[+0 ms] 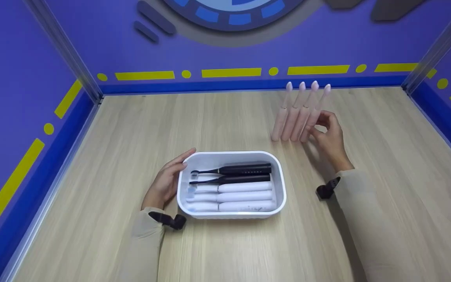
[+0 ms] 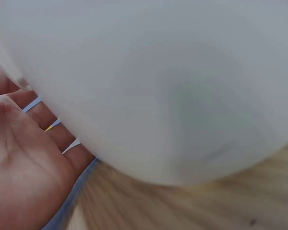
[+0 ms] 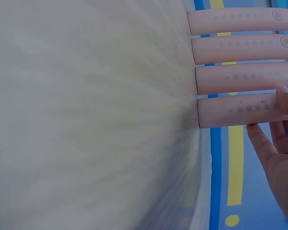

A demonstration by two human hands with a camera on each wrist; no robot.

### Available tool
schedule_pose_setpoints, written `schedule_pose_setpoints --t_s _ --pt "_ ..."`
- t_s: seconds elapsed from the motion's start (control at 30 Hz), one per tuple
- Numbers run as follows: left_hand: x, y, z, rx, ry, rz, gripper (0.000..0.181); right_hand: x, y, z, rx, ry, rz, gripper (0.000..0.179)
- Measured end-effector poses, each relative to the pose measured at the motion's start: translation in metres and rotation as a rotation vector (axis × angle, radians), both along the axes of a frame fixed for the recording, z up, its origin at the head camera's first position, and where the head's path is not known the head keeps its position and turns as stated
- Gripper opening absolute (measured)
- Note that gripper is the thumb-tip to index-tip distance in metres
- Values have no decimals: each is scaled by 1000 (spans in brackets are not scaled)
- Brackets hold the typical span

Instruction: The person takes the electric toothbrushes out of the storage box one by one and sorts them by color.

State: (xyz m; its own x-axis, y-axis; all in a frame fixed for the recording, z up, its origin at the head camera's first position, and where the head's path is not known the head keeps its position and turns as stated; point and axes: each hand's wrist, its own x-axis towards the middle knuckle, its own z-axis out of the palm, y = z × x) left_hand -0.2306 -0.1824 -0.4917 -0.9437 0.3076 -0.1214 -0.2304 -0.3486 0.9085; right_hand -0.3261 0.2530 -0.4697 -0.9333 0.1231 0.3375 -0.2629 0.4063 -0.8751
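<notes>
We see four pink electric toothbrushes (image 1: 300, 124) standing upright in one row; the right hand (image 1: 330, 138) pinches the rightmost. Nearer to us is a white box (image 1: 231, 214), held by the left hand (image 1: 166, 180); inside, two black toothbrushes (image 1: 245, 169) and three white toothbrushes (image 1: 245, 196) lie side by side.

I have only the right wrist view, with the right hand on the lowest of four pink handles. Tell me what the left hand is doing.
Observer: The left hand rests against the left side of a white bin.
Operator: That bin is outside my picture. Report its contents.
Observer: Inside lie two black toothbrushes and three white toothbrushes.
Operator: Noted. My frame cuts off the upper ends of the pink handles, so describe those.
Observer: All four pink handles are topped by pale brush heads, pointing up.
</notes>
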Motion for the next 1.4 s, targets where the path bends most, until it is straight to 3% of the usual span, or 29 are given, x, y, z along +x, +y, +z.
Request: schedule_pose_setpoints --t_s 0.5,1.07,1.4 --pt "0 1 -1 7 -2 11 50 0 0 -2 -5 26 5 47" --pt "1 0 -1 -7 6 -8 50 5 3 0 -22 -28 54 54" --pt "0 1 -1 15 5 2 51 28 -5 28 -31 -36 52 56"
